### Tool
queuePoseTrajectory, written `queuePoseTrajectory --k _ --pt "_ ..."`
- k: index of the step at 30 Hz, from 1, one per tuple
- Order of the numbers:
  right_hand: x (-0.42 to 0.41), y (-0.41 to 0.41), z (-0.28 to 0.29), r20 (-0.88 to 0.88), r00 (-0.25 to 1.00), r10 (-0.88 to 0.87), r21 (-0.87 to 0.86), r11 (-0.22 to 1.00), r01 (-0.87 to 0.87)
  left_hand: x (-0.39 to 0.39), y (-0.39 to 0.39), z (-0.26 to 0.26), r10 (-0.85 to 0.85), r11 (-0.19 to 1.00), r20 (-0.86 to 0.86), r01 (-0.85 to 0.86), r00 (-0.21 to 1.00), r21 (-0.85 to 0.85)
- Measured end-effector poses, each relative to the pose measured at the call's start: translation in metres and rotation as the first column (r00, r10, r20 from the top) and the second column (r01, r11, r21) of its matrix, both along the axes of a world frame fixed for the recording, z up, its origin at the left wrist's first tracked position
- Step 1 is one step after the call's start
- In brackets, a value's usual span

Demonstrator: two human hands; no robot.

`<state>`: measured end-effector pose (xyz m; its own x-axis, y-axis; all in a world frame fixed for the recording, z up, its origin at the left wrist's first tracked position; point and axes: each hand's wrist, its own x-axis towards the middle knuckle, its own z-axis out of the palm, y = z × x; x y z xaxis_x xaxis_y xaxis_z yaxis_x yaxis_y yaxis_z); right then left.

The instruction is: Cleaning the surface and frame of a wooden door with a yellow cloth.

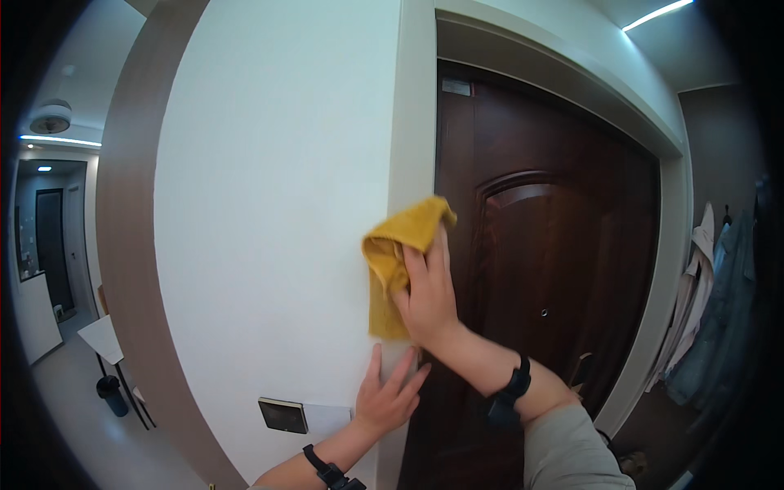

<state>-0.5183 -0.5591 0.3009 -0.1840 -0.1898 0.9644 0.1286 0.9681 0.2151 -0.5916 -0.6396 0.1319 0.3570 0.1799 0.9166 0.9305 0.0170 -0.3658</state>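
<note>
A yellow cloth (407,229) is pressed by my right hand (430,294) against the light door frame (413,122), at the edge of the white wall (275,184). Part of the cloth hangs below the fingers, and its upper corner folds over them. Lower down, my left hand (389,392) rests with spread fingers on the wall and door frame, holding nothing. Right of both hands is a dark brown wooden door (539,257) with a raised arched panel and a peephole.
A black wall switch panel (282,415) sits left of my left hand, beside a white plate (327,419). Clothes (713,318) hang at the far right. Beyond the brown wall edge (131,245) stand a white table (105,340) and a dark bin (113,395).
</note>
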Motion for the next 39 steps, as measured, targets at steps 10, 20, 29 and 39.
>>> queuePoseTrajectory --k 10,20,29,39 --pt "-0.022 0.02 0.276 -0.315 0.949 0.024 0.392 0.913 0.108 -0.004 0.002 -0.012 -0.024 0.999 0.12 0.027 0.993 -0.025" --pt "0.002 0.033 0.401 -0.474 0.852 -0.221 0.256 0.892 0.373 -0.006 0.001 -0.012 0.094 0.995 0.057 -0.095 0.994 0.011" --pt "0.102 0.129 0.411 -0.632 0.657 -0.411 0.236 0.705 0.669 -0.013 0.009 -0.024 0.058 0.998 0.145 -0.056 0.988 -0.016" --pt "0.34 0.301 0.419 -0.502 0.628 -0.595 0.074 0.694 0.717 0.08 0.049 0.017 0.293 0.746 0.4 -0.469 0.868 0.472"
